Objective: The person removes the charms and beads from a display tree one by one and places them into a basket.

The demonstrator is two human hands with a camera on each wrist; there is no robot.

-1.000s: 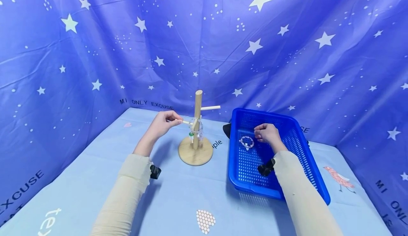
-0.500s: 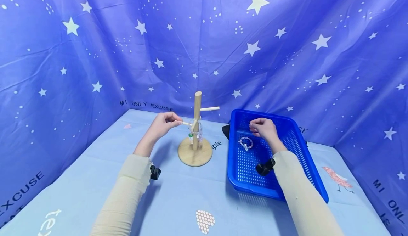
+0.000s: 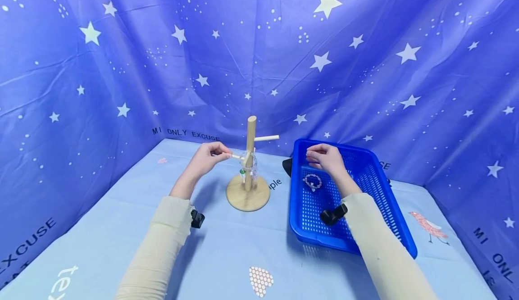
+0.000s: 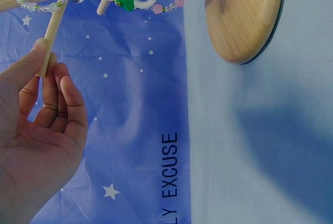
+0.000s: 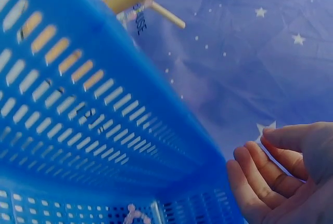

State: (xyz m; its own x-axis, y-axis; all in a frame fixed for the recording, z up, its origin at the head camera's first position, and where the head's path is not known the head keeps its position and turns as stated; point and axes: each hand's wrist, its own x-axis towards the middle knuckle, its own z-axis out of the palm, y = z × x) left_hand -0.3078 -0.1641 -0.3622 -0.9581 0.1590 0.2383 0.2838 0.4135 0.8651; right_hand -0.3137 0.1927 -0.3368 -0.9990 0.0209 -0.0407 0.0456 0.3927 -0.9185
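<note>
My left hand (image 3: 206,161) pinches the tip of a thin peg (image 4: 53,29) on a wooden jewelry stand (image 3: 251,132) between thumb and finger. Beaded bracelets (image 4: 32,7) hang around the stand's post. One carries a green charm (image 4: 124,0) and a white ring. Over the far left part of a blue basket (image 3: 324,242) is my right hand (image 3: 330,160), its fingers loosely curled with nothing between them. On the basket floor, just below that hand, lies a pink beaded bracelet (image 3: 319,184), only partly visible in the right wrist view.
The stand's round base (image 3: 248,198) rests on the light blue cloth (image 3: 219,255), left of the basket. Another peg (image 3: 267,138) juts right from the post. A starry purple curtain (image 3: 227,56) hangs behind. Black cameras sit on both wrists.
My right hand has moved left over the basket, toward its far left edge. My left hand keeps its pinch on the peg. The bracelet in the basket lies where it was.
</note>
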